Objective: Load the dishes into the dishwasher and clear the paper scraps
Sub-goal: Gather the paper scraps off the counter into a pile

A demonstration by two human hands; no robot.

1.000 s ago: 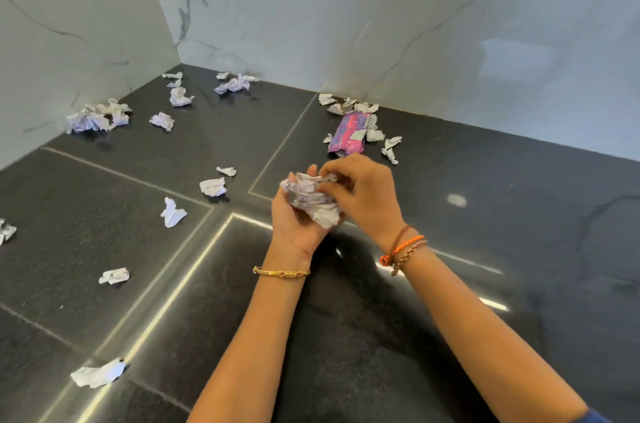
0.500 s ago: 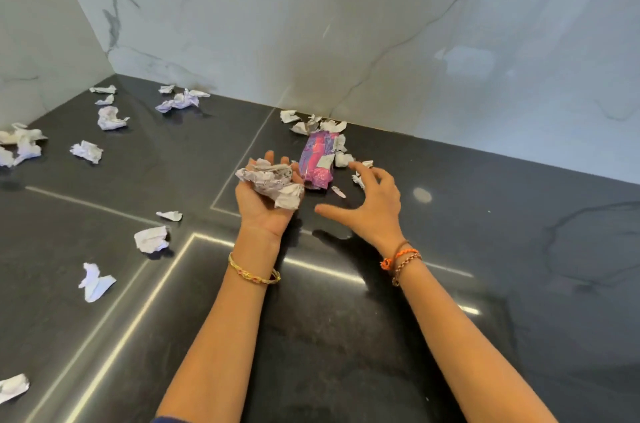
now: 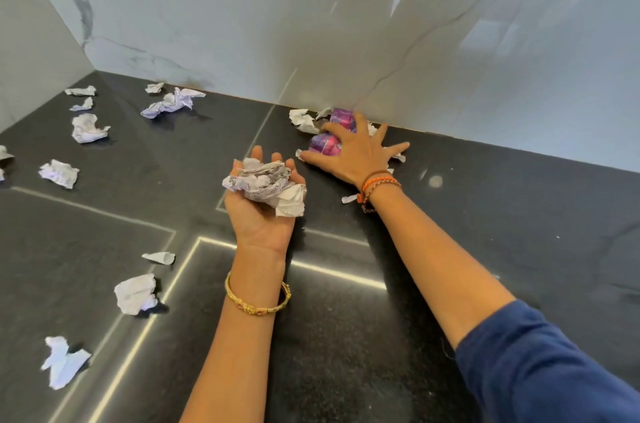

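Observation:
My left hand (image 3: 258,220) lies palm up above the black counter (image 3: 450,215), and a wad of crumpled paper scraps (image 3: 266,185) rests on its palm and straight fingers. My right hand (image 3: 353,154) reaches to the wall, its fingers spread flat over a purple-pink wrapper (image 3: 323,144) and the white scraps around it (image 3: 303,121). More crumpled scraps lie on the counter's left half: one near the back corner (image 3: 173,104), one at the left (image 3: 86,128), one near the front (image 3: 135,293). No dishes and no dishwasher are in view.
White marble walls (image 3: 346,24) close the counter at the back and on the left, meeting in a corner. A small scrap (image 3: 349,198) lies beside my right wrist. The counter's right half shows only reflections.
My right hand left the wad and stretched forward onto the wrapper pile by the wall. The left hand kept the wad, palm up. The view shifted closer to the wall.

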